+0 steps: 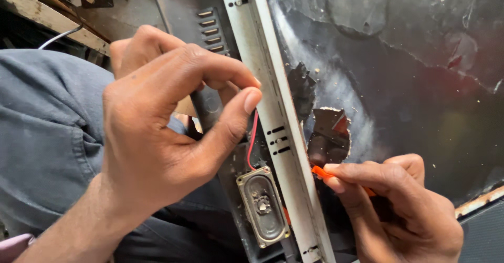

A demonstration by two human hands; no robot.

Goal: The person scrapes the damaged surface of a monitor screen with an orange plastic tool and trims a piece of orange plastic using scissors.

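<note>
Over a cracked dark panel, the metal strip runs upper-left to lower-right between left hand, pinching red wire, and right hand, gripping an orange tool.

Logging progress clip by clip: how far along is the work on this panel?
Done: the dark back sheet is already torn open, and the oval speaker lies exposed. In hand: the left hand pinches at the red wire; the right hand holds an orange tool against the metal rail. Left: speaker still seated and wired.
</note>
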